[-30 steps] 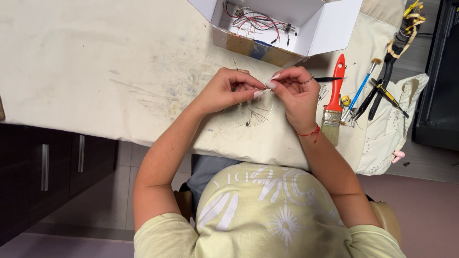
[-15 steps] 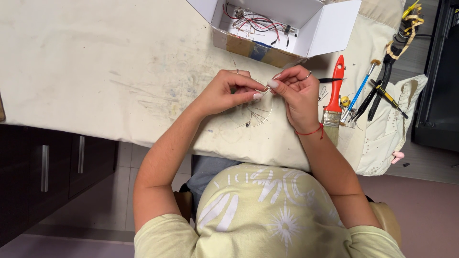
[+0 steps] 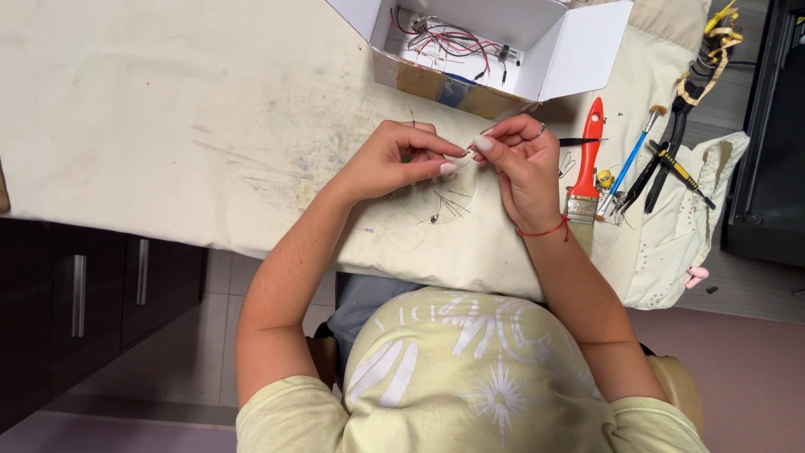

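Note:
My left hand and my right hand meet fingertip to fingertip above the cloth-covered table. Between the pinched fingers of both hands runs a thin wire, too fine to make out in detail. Just below the hands, a small bundle of thin wired parts lies on the cloth. A red cord bracelet circles my right wrist.
An open white box with red and black wires stands at the back. Right of my hands lie a red-handled brush, a blue-handled brush, pliers and small tools on a white cloth. Dark cabinet drawers sit below the table's edge.
Both hands stay pinched together at the same spot; only the fingers have shifted slightly around the wire.

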